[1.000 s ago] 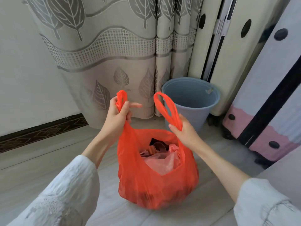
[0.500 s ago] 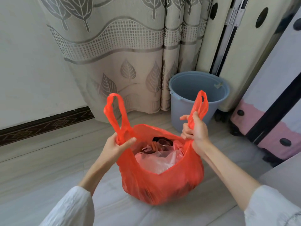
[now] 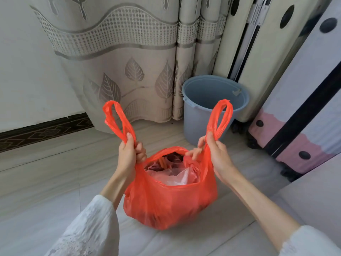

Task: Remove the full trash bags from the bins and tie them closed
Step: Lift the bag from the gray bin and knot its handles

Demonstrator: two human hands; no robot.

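A full orange trash bag (image 3: 169, 204) sits on the pale floor in front of me, its mouth open over crumpled plastic and wrappers. My left hand (image 3: 130, 156) grips the base of the bag's left handle loop (image 3: 115, 119), which stands upright. The right handle loop (image 3: 220, 119) is gripped at its base by my right hand (image 3: 217, 154). Both handles are spread apart, one on each side of the opening. Behind the bag stands a blue-grey bin (image 3: 212, 108), with no liner in it.
A leaf-patterned curtain (image 3: 118, 58) hangs at the back, reaching the floor. A dotted panel and a suitcase with a pink band (image 3: 287, 137) stand to the right of the bin. A dark patterned skirting (image 3: 44, 130) runs along the left wall.
Both hands slid down to the bases of the handles and pulled them apart and upright. The view has tilted and drawn closer to the bag.
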